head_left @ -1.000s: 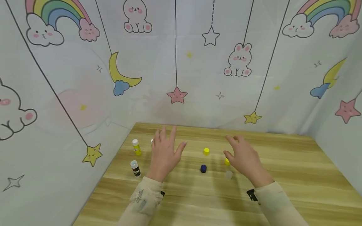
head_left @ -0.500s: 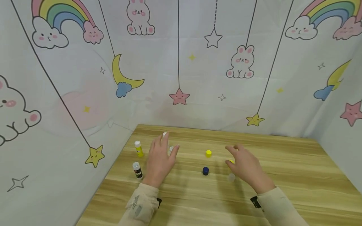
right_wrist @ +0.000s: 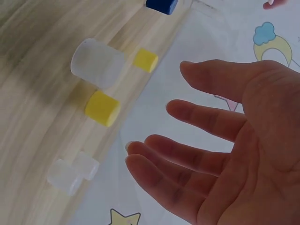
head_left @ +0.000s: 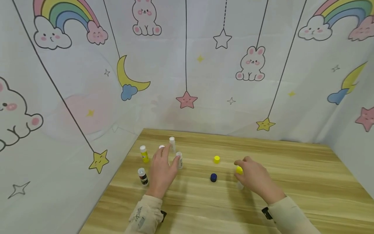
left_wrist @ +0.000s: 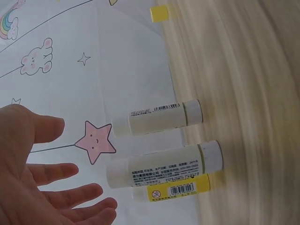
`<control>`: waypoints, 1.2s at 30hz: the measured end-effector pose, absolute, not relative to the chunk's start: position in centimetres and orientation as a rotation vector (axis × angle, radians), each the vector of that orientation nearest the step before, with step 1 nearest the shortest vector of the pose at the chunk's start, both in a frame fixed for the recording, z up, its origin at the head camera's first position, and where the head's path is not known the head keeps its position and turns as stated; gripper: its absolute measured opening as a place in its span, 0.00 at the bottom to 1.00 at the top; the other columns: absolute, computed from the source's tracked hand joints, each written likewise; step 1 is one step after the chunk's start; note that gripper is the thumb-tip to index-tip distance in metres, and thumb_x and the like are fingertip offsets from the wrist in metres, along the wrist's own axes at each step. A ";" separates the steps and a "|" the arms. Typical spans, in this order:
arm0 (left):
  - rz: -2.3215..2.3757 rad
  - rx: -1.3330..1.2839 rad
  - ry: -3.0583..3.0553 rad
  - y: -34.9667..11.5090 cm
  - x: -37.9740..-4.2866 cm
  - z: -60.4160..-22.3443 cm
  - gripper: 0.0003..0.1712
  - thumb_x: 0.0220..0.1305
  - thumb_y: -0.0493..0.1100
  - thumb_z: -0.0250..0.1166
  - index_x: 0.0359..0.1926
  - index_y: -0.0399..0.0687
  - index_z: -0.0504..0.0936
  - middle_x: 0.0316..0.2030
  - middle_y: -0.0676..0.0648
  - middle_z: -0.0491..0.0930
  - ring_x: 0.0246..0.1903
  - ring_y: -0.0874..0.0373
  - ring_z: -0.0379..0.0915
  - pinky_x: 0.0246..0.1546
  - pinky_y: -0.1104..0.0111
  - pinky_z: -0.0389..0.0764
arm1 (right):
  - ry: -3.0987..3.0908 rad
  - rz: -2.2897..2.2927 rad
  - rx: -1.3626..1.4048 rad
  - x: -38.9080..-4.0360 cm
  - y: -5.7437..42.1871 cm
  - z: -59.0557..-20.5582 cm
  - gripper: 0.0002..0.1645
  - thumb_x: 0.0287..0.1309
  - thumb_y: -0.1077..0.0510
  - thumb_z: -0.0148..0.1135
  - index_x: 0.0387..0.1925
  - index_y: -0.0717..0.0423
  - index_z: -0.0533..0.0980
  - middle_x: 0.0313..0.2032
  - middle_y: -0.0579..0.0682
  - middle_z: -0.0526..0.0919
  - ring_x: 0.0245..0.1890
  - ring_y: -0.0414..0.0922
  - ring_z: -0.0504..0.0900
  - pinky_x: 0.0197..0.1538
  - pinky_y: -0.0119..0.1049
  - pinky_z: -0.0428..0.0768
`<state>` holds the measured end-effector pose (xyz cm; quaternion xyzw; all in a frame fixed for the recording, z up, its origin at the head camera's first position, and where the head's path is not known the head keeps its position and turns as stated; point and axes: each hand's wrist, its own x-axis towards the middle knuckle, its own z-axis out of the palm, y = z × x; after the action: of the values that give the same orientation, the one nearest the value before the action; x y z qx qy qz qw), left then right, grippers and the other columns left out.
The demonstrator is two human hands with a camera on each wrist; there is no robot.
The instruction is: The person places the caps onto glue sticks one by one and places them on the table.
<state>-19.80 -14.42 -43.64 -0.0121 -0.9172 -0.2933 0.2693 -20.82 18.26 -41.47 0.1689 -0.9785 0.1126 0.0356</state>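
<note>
My left hand [head_left: 160, 170], fingers loosely bent, hovers among upright glue sticks. A white glue stick [head_left: 180, 161] stands beside its thumb, and another white glue stick [head_left: 172, 144] is farther back; one more is partly hidden behind the fingers. To its left stand a yellow glue stick [head_left: 144, 154] and a black-labelled glue stick [head_left: 143, 177]. In the left wrist view, nothing lies in the palm [left_wrist: 18, 173]. Over on the right, my right hand [head_left: 255, 177] hovers with fingers apart above a yellow cap [right_wrist: 102, 108] and a large translucent cap [right_wrist: 97, 63], holding neither.
Between the hands sit another yellow cap [head_left: 216, 159] and a dark blue cap [head_left: 213, 177]. Two whitish caps [right_wrist: 65, 177] show in the right wrist view. The wooden table [head_left: 298, 175] meets a printed white curtain [head_left: 213, 120] at the back and sides.
The left hand has drawn back leftward and down, uncovering the white glue sticks. My right hand has lowered slightly toward the caps. The head view has shifted a little.
</note>
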 end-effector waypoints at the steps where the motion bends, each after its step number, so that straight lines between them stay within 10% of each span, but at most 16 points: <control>1: -0.791 -0.029 -2.469 -14.5 -19.8 -43.7 0.32 0.68 0.52 0.67 0.68 0.43 0.72 0.61 0.35 0.74 0.61 0.39 0.70 0.61 0.46 0.71 | -3.015 0.348 0.516 -20.8 18.3 -41.6 0.24 0.58 0.52 0.72 0.55 0.56 0.81 0.45 0.55 0.78 0.34 0.48 0.79 0.37 0.47 0.82; 36: -1.244 0.278 -2.481 -15.9 -19.7 -47.3 0.39 0.59 0.42 0.75 0.68 0.40 0.69 0.52 0.37 0.81 0.53 0.41 0.78 0.50 0.46 0.77 | -3.029 0.313 0.611 -20.9 18.0 -44.7 0.08 0.43 0.64 0.70 0.29 0.55 0.79 0.28 0.50 0.75 0.25 0.44 0.72 0.29 0.42 0.75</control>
<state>-19.66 -15.87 -47.34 0.0983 -0.8758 -0.4389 0.1752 -20.88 17.97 -44.70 0.1967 -0.9751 0.1008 0.0180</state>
